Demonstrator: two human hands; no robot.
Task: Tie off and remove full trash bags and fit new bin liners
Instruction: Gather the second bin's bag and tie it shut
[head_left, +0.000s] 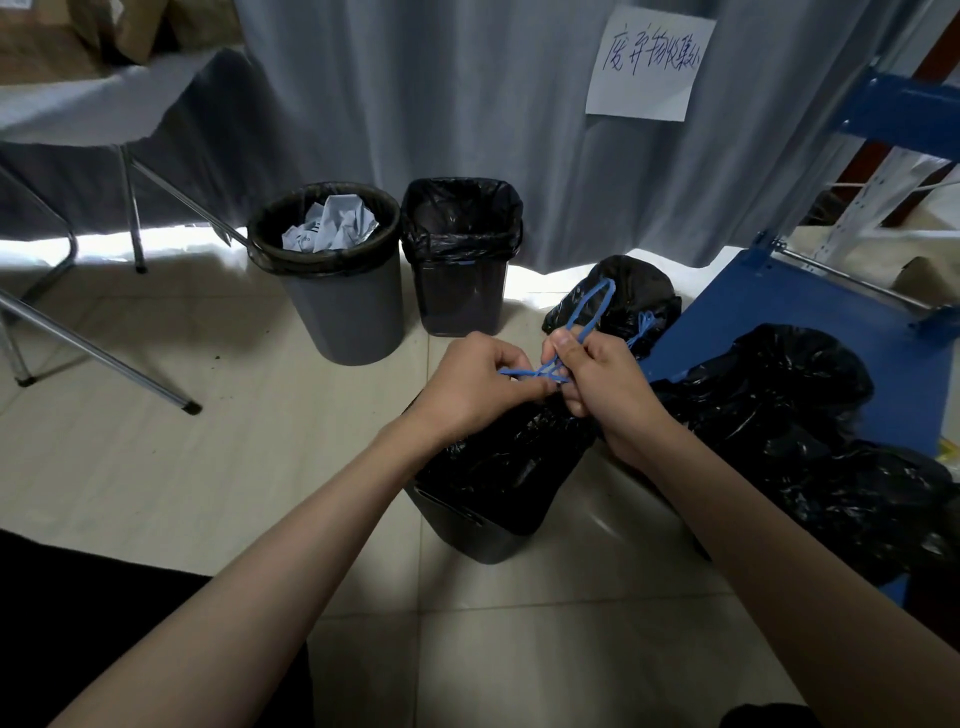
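Over on the far left, a round grey bin (337, 280) with crumpled paper (330, 226) in it was parked against the curtain (467, 104), and just beside it a square bin with a fresh black liner (462, 218) already fitted. Closer in, the left hand (470, 387) was curled around one tail of the blue drawstring (545, 371), pinched out toward the left. The strands were crossed right between the two hands, directly above the gathered neck of the black trash bag (498, 462), which was sat in the small dark bin (467, 535) below. The right hand (597, 376) was wrapped around the other side, with a long loop pushed up and away past the thumb. So the string's long axis was run roughly left-right, both hands about equally near the crossing; the knot looked only half cinched, probably needing an outward pull. Tied bags (779, 395) were piled on the right.
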